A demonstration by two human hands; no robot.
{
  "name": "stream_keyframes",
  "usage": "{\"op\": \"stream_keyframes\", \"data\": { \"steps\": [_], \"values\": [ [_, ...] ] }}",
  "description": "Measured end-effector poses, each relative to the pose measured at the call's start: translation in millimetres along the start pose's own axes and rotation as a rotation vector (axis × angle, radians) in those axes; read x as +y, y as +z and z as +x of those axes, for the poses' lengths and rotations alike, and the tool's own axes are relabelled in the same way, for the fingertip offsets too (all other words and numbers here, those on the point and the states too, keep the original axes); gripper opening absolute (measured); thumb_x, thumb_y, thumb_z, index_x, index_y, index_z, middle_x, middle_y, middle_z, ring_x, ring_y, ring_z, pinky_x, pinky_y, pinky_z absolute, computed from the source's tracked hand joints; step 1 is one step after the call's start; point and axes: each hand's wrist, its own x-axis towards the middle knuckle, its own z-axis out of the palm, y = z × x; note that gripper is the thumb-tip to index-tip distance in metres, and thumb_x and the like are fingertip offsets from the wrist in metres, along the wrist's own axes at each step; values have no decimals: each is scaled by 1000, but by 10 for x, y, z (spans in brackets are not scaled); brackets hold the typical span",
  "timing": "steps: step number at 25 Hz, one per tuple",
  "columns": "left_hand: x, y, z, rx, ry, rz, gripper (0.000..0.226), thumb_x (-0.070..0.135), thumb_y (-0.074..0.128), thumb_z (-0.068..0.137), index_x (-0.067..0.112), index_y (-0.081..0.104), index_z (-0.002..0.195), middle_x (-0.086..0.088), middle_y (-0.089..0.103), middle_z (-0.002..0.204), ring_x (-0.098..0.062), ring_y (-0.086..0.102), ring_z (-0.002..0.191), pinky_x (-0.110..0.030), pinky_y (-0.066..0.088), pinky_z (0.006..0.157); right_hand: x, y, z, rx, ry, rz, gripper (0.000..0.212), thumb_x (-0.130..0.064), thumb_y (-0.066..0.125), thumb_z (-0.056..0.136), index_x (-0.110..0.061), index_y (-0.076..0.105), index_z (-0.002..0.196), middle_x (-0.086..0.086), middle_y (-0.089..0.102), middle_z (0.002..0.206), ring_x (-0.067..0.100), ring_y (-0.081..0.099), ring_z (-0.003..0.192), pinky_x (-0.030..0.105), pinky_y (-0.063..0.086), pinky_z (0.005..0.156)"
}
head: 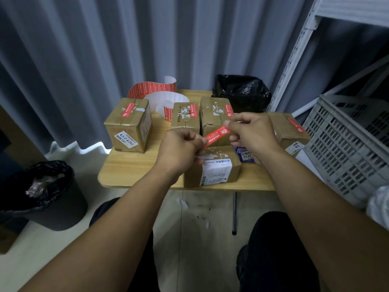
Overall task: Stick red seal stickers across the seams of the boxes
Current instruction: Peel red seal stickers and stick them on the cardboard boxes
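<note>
Both hands up over the desk (134,169): the left hand (181,149), fingers curled, pinches the lower end of a red seal sticker (216,135), and the right hand (253,131) pinches the upper end, holding it stretched just above the near cardboard box (219,152). White print on the sticker is too small to read. The far-left box (128,123) has a label reading "43-2-4202".

Both hands (214,140) pinch a red sticker (216,135) above a box (212,165).

Grey pleated curtain (84,49), pale floor (189,260), white metal shelving (299,55), wooden table (130,167).
</note>
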Motion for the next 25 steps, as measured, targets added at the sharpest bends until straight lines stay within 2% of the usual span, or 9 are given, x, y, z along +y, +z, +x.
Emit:
{"op": "stream_keyframes", "data": {
  "steps": [2,5,9,13,18,25],
  "values": [
    [-3,-33,2,-5,6,6,11,6,69,93,-5,69,90,-16,65,75,-20,63,65,-26,57,53,-21,-33,-4,-38,-16,-18,6,-20,74,91,-14,74,92,2,71,87,9,63,70,20,56,61],
    [-13,-65,3,-13,-12,-4,13,5,69,93,-8,69,95,-19,65,79,-22,63,66,-24,57,52,-10,-42,6,-111,-13,-65,7,-19,75,90,-17,72,83,0,71,87,9,63,71,22,51,62],
    [-18,-122,43,-25,-67,18,11,5,69,93,-6,70,92,-11,67,72,-14,64,59,-23,57,51,66,-40,42,-164,9,-117,9,-17,75,90,-16,71,82,-4,68,82,8,61,65,20,47,58],
    [-5,-143,120,-18,-152,47,15,2,70,91,-12,69,95,-13,66,74,-15,63,58,-25,58,50,171,11,28,-212,27,-160,9,-20,72,93,-13,71,86,-5,63,72,7,58,66,20,42,58],
    [0,-156,178,-33,-215,137,6,3,71,90,-3,72,88,-16,70,78,-20,67,63,-27,59,51,293,67,5,-207,65,-180,12,-22,71,93,-10,72,92,4,73,89,17,70,86,31,58,75],
    [-64,-38,207,-13,-198,298,6,5,73,89,-1,71,87,-17,72,86,-25,73,78,-30,63,59,411,99,19,-180,68,-311,12,-25,71,93,-15,70,86,3,73,91,17,71,87,44,60,83]
  ]
}}
